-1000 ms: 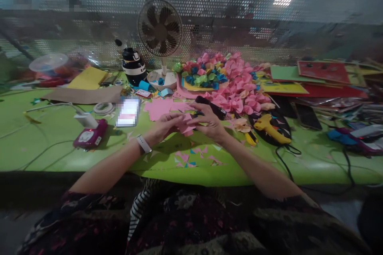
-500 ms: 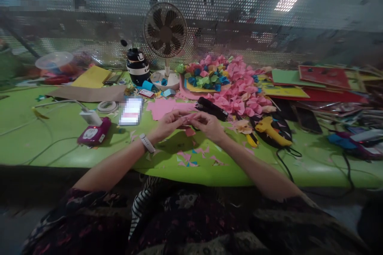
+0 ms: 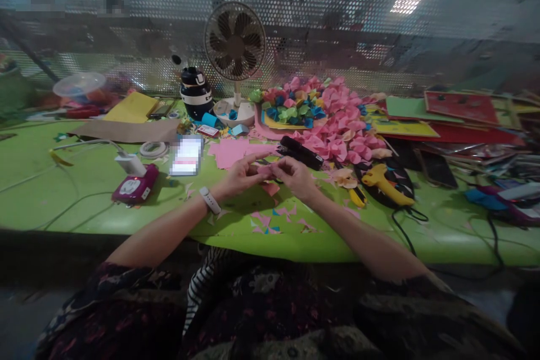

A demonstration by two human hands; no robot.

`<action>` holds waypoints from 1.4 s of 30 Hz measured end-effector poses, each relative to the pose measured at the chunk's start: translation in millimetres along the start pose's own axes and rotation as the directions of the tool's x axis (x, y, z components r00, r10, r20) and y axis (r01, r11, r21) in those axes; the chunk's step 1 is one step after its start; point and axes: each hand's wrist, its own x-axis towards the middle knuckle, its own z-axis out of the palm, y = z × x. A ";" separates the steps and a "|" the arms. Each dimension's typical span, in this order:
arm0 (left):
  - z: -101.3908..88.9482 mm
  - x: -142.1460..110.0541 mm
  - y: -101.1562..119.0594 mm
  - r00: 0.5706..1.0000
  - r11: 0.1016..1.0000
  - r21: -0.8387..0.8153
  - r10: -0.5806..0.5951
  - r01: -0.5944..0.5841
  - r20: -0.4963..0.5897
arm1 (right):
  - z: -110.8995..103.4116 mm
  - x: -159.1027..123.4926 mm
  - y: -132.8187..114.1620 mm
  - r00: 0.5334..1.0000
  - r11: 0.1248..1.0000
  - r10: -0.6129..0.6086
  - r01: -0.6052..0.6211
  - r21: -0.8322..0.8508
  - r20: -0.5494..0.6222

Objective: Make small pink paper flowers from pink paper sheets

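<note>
A small pink paper piece lies between my two hands, just above the green table. My right hand pinches its right end between thumb and fingertips. At its left end, my left hand has the thumb and a finger on it, with the index finger stretched out above. The piece's exact folds are too small to make out. Beneath the hands is another pink scrap. Just behind them lie flat pink paper sheets and a black stapler.
A pile of pink paper flowers and a fan stand behind. To the right rests a yellow glue gun. Left are a lit phone, a tape roll and a purple power adapter. Paper scraps lie in front.
My left hand's fingers have spread somewhat, with the index finger lifted off the fingertips of my right hand. The pink piece between them shows more. The view has shifted slightly.
</note>
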 end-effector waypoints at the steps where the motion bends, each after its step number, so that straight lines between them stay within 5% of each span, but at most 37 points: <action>1: -0.1 -0.1 0.6 1.000 1.000 -0.005 -0.009 0.009 -0.006 | 0.0 -0.3 -0.4 1.000 1.000 0.006 -0.007 0.018 0.010; 14: -2.3 1.4 -4.2 0.997 0.999 0.008 -0.052 0.052 -0.051 | 3.3 0.5 3.6 1.000 1.000 0.010 -0.010 0.023 0.011; 19: -4.9 2.9 -1.2 0.990 0.999 -0.004 -0.042 0.042 -0.136 | -17.1 1.9 -14.1 0.999 0.950 -0.024 0.012 -0.313 -0.034; 21: -8.1 4.4 0.1 0.977 1.000 -0.009 -0.027 0.026 -0.212 | -28.4 -0.2 -23.2 0.989 0.856 0.086 -0.010 -0.518 0.123; 23: -12.0 6.2 0.4 0.959 1.000 -0.016 -0.022 0.018 -0.283 | -34.5 -3.8 -28.7 0.926 0.768 0.220 0.030 -0.640 0.306; 26: -16.6 8.4 -0.1 0.939 1.000 -0.019 -0.025 0.020 -0.342 | -31.8 -7.3 -26.9 0.882 0.729 0.268 0.078 -0.680 0.388; 29: -17.6 9.1 -0.5 0.931 1.000 -0.021 -0.018 0.011 -0.364 | -23.4 -2.5 -17.0 0.905 0.832 0.260 -0.032 -0.554 0.337; 33: -16.1 8.3 -2.4 0.953 1.000 -0.020 -0.028 0.023 -0.301 | -18.7 14.1 -2.5 0.970 0.944 0.216 -0.178 -0.277 0.109; 38: -16.8 7.9 -7.0 0.981 0.998 0.021 -0.046 0.051 -0.187 | -21.7 25.7 7.5 0.993 0.957 0.046 -0.074 -0.282 -0.104; 42: -17.0 8.2 -6.3 0.985 0.997 0.002 -0.070 0.071 -0.159 | -22.6 19.9 1.5 0.997 0.959 0.062 -0.071 -0.275 -0.039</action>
